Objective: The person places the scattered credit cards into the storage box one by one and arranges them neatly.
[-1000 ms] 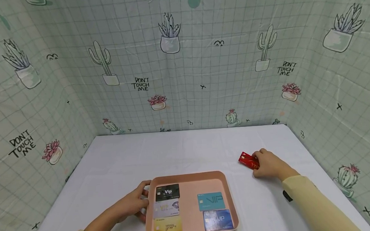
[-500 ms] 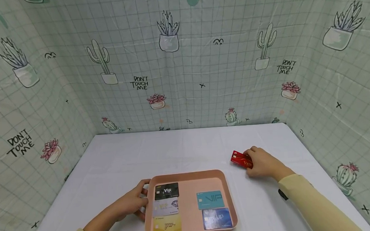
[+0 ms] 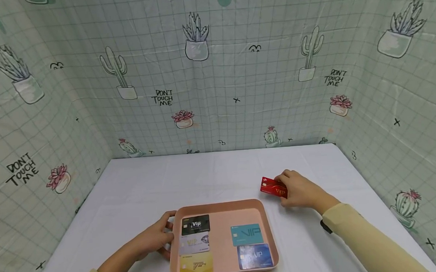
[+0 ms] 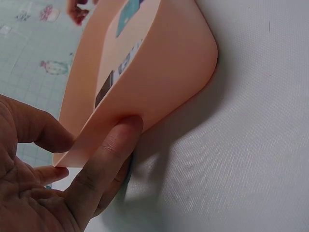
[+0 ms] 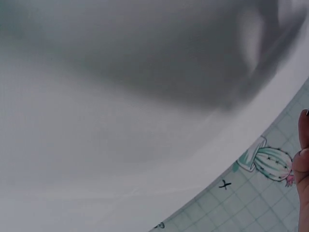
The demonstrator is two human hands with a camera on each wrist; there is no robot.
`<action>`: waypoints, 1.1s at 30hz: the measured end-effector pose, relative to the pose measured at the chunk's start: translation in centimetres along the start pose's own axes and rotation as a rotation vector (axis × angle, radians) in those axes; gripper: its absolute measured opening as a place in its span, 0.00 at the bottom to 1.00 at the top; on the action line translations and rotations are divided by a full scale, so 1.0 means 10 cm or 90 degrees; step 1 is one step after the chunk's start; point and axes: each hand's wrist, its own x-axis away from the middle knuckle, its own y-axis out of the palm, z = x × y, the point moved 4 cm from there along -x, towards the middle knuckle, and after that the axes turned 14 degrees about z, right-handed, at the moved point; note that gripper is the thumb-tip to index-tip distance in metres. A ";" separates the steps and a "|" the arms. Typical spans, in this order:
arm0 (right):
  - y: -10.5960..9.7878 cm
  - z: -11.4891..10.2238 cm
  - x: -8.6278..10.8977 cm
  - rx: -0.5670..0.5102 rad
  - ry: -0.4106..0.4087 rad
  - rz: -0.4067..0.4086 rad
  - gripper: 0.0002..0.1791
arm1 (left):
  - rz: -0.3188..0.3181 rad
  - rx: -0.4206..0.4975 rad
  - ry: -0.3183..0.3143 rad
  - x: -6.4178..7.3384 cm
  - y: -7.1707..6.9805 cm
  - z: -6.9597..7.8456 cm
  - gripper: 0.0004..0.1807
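Note:
A red VIP card (image 3: pixel 272 186), tilted a little, is pinched between the thumb and fingers of my right hand (image 3: pixel 302 192), above the white table, up and right of the tray. My left hand (image 3: pixel 154 238) holds the far left corner of a pink tray (image 3: pixel 222 258). In the left wrist view, the thumb (image 4: pixel 123 137) presses the tray's outer wall and other fingers meet the rim. Black (image 3: pixel 195 225), pale purple (image 3: pixel 194 243) and yellow (image 3: pixel 196 265) cards form the tray's left column. Teal (image 3: pixel 246 235) and blue (image 3: pixel 255 257) cards lie at its right.
The white table (image 3: pixel 190 175) ends against a grid-patterned cloth backdrop (image 3: pixel 222 77) printed with plants, rising behind and at both sides. The right wrist view mostly shows tabletop, shadow and part of the right hand (image 5: pixel 303 164) at the edge.
My right hand has moved left with the red card, bringing it nearer the tray's far right corner. The left hand stays at the tray, and the cards inside lie as before.

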 end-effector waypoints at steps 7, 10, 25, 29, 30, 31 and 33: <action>-0.03 -0.18 -0.03 -0.016 -0.017 0.007 0.36 | -0.004 0.009 0.005 -0.01 0.00 -0.02 0.44; -0.03 -0.28 -0.04 -0.025 -0.035 0.013 0.36 | -0.003 0.010 0.005 0.00 0.00 -0.01 0.44; 0.00 -0.77 -0.04 -0.051 -0.176 0.025 0.26 | -0.007 0.005 0.015 -0.01 0.01 -0.01 0.43; 0.01 -0.85 -0.04 -0.040 -0.203 0.022 0.22 | -0.009 0.007 0.014 0.00 0.00 0.00 0.43; 0.02 -0.87 -0.04 -0.040 -0.209 0.018 0.22 | -0.010 0.007 0.014 0.00 0.00 0.00 0.43; 0.03 -0.90 -0.04 -0.039 -0.215 0.012 0.21 | -0.011 0.007 0.015 0.00 -0.01 0.00 0.43; 0.04 -0.96 -0.03 -0.043 -0.233 0.000 0.22 | -0.011 0.008 0.015 0.00 -0.01 -0.01 0.43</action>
